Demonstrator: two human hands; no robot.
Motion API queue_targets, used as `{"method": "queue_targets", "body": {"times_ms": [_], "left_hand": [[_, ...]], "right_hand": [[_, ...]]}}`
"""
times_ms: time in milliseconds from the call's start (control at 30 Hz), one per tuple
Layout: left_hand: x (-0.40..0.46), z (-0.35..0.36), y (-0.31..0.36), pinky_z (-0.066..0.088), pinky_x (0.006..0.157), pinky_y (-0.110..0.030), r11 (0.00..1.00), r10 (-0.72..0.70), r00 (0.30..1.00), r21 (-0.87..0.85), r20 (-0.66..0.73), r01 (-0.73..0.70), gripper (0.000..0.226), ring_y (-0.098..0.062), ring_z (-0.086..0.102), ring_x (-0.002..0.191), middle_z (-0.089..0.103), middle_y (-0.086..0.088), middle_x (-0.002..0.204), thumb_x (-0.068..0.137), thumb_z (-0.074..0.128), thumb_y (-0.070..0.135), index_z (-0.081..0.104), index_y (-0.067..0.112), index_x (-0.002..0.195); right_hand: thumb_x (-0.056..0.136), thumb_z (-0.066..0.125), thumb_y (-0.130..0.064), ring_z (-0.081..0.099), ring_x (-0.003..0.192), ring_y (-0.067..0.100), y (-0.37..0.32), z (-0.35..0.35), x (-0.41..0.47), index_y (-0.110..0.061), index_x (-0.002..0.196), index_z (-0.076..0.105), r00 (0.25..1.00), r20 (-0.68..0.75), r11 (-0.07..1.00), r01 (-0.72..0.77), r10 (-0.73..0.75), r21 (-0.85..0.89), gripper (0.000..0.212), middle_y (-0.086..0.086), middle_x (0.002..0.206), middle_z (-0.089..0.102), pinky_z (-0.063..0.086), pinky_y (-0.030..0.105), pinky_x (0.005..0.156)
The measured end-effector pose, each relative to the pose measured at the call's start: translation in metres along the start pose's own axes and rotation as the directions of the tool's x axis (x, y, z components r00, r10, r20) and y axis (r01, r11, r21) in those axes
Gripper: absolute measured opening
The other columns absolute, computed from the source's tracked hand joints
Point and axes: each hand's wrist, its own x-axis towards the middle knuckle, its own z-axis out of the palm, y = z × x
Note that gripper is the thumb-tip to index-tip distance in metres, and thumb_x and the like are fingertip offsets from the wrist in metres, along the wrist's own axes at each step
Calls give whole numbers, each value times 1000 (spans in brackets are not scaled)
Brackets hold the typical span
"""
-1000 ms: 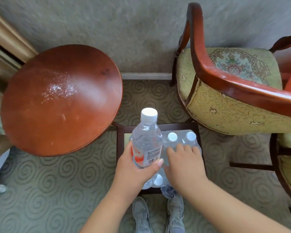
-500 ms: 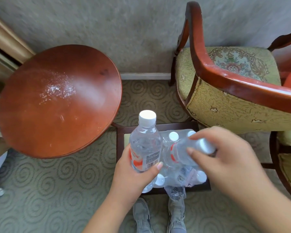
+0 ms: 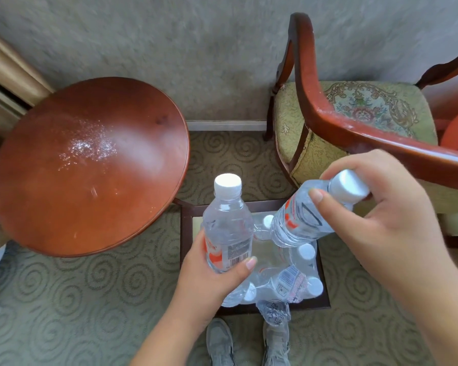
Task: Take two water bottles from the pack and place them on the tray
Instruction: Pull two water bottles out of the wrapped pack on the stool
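My left hand (image 3: pixel 209 281) grips an upright clear water bottle (image 3: pixel 226 225) with a white cap and red label, held above the pack. My right hand (image 3: pixel 389 228) holds a second water bottle (image 3: pixel 299 220) by its neck, tilted with the cap up and to the right, lifted clear of the pack. The shrink-wrapped pack (image 3: pixel 291 278) of bottles lies below on a small dark-framed square stool or low table (image 3: pixel 323 305). A round reddish-brown wooden surface (image 3: pixel 85 165) stands to the left; whether it is the tray I cannot tell.
An upholstered armchair (image 3: pixel 354 122) with a dark red wooden arm stands to the right, close to my right hand. Patterned green carpet covers the floor. My grey shoes (image 3: pixel 249 344) show at the bottom, just in front of the stool. A wall runs behind.
My right hand went from resting on the pack to pulling a bottle out and lifting it up and to the right. The left hand kept its bottle nearly still.
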Motion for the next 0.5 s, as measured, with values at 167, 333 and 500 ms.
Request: {"method": "queue_targets", "body": {"times_ms": [167, 333, 500], "left_hand": [[16, 24, 4, 59, 96, -34, 995, -40, 981, -78, 191, 56, 58, -14, 72, 114, 77, 4, 121, 74, 90, 25, 63, 37, 123], [27, 46, -6, 55, 101, -45, 989, -87, 965, -99, 247, 114, 61, -15, 72, 114, 77, 3, 121, 70, 91, 31, 62, 35, 124], [36, 50, -21, 58, 94, -45, 968, -73, 958, -211, 278, 135, 63, -28, 72, 114, 76, -9, 119, 75, 88, 22, 61, 13, 131]], "right_hand": [[76, 86, -43, 69, 106, 13, 24, 25, -10, -29, 114, 66, 988, 19, 875, -146, 155, 462, 45, 9, 118, 69, 56, 39, 98], [63, 95, -58, 61, 134, 35, 58, 40, -16, -28, 150, 48, 971, 82, 651, -212, 225, 729, 104, 14, 142, 63, 51, 63, 105], [63, 100, -43, 71, 123, 30, 83, 67, -39, -25, 135, 65, 910, 334, 526, -415, 246, 742, 82, 10, 130, 75, 58, 51, 104]]}}
